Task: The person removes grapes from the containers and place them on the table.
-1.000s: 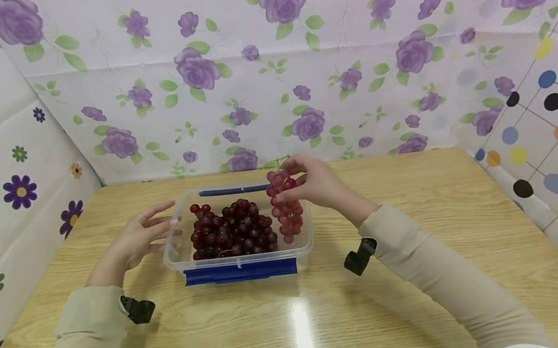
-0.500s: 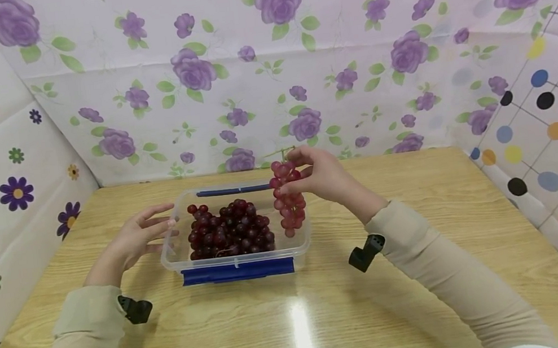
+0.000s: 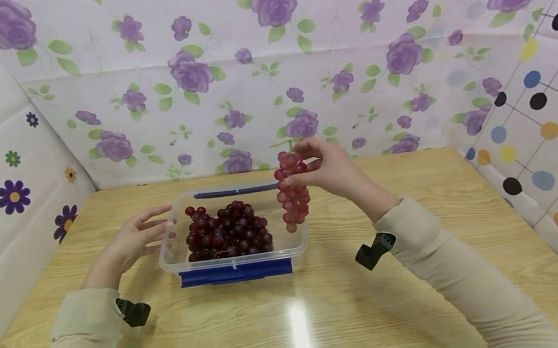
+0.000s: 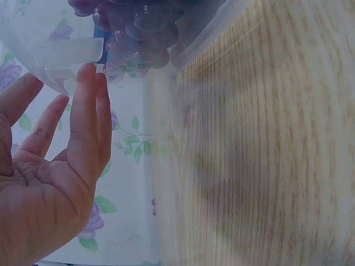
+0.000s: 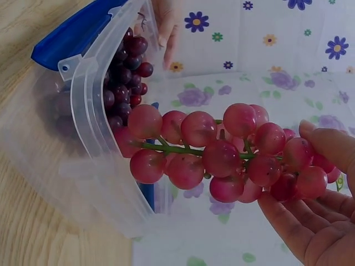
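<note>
A bunch of pinkish-red grapes [image 3: 292, 192] hangs from my right hand [image 3: 332, 169], which pinches it near its green stem. It dangles over the right end of a clear plastic box [image 3: 262, 258]. In the right wrist view, thumb and fingers hold the top of the pink bunch [image 5: 222, 158], whose lower tip is by the box rim [image 5: 91, 105]. Dark red grapes [image 3: 229, 230] lie in the left and middle of the box. My left hand [image 3: 135, 240] is at the box's left end, fingers spread and fingertips at the wall [image 4: 61, 55]; whether they all touch cannot be told.
Blue latch flaps [image 3: 235, 272] hang on the box's front and back sides. The box stands on a wood-grain table [image 3: 375, 311]. A flowered cloth wall [image 3: 261, 102] rises behind, with a daisy-print wall [image 3: 13, 168] at left and a dotted one [image 3: 554, 168] at right.
My right hand has lifted the pink grapes slightly upward and to the right, toward the box's right edge. The left hand stays at the box's left end.
</note>
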Motion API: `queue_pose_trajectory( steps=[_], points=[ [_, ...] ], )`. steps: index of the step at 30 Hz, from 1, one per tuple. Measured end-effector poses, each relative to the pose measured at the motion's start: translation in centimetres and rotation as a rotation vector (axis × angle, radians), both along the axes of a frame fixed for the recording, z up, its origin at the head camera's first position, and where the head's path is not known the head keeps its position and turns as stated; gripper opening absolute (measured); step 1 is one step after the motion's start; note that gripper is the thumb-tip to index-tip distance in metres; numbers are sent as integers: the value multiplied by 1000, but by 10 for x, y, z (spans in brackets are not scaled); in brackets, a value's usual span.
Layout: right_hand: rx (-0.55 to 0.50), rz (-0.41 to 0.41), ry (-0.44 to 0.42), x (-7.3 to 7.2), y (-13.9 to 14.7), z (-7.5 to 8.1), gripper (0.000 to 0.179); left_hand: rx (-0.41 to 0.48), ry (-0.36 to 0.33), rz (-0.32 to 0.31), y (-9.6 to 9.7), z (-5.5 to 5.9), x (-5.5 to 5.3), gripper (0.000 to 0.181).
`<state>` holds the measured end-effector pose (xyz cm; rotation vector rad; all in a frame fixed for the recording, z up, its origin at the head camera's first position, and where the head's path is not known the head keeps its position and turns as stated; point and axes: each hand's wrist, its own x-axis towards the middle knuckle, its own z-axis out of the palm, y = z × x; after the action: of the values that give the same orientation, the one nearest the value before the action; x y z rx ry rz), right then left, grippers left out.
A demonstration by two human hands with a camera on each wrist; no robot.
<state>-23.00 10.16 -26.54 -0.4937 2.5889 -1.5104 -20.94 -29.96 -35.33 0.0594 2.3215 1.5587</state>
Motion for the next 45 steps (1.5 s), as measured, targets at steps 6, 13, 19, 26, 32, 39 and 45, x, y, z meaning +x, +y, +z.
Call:
queue_pose_trajectory(
  steps=[6, 13, 19, 26, 32, 39, 45],
  points=[
    [9, -25, 11, 2, 11, 2, 68, -6, 6, -1, 1, -2, -1, 73],
    [4, -45, 1, 4, 23, -5, 69, 3, -3, -1, -1, -3, 0, 73],
    [-26, -79, -23, 7, 33, -10, 69, 11, 0, -6, -2, -3, 0, 72],
    [-56, -87, -20, 11, 42, -10, 70, 17, -2, -10, -2, -4, -1, 72],
    [-55, -101, -12, 15, 46, -7, 69, 18, -7, -8, -3, -4, -2, 71],
    [-77, -94, -7, 19, 51, -13, 65, 23, -13, -9, -3, -2, -1, 70],
    [-69, -85, -15, 24, 59, -20, 64, 23, -17, -18, -1, -1, -2, 71]
  ],
)
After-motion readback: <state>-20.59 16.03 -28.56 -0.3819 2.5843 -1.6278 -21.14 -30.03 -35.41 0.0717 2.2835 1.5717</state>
